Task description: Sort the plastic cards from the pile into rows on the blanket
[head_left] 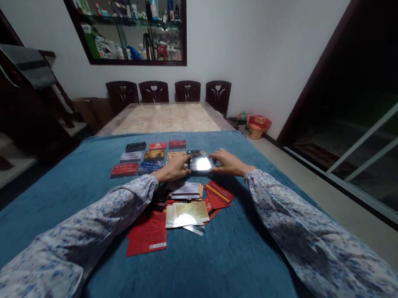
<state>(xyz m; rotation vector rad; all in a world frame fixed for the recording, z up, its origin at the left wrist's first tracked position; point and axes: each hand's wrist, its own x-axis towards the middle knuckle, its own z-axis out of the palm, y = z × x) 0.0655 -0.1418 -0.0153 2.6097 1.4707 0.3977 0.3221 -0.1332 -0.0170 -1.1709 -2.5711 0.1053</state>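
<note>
A glossy card (pixel 202 164) glaring with reflected light lies on the blue cloth (pixel 229 266). My left hand (pixel 175 167) grips its left edge with curled fingers and my right hand (pixel 229 163) pinches its right edge. To the left of it, several cards (pixel 148 155) lie face up in neat rows. Nearer to me sits a loose pile of cards (pixel 188 204), red, cream and white, partly under my left wrist. One red card (pixel 147 236) lies at the pile's near edge.
Beyond the blue cloth, the bare marbled tabletop (pixel 166 117) runs to several dark chairs (pixel 187 91) at the wall. A glass wall cabinet (pixel 127 18) hangs above. A staircase (pixel 17 115) is at left, a sliding glass door (pixel 381 139) at right, and a red basket (pixel 258 124) on the floor.
</note>
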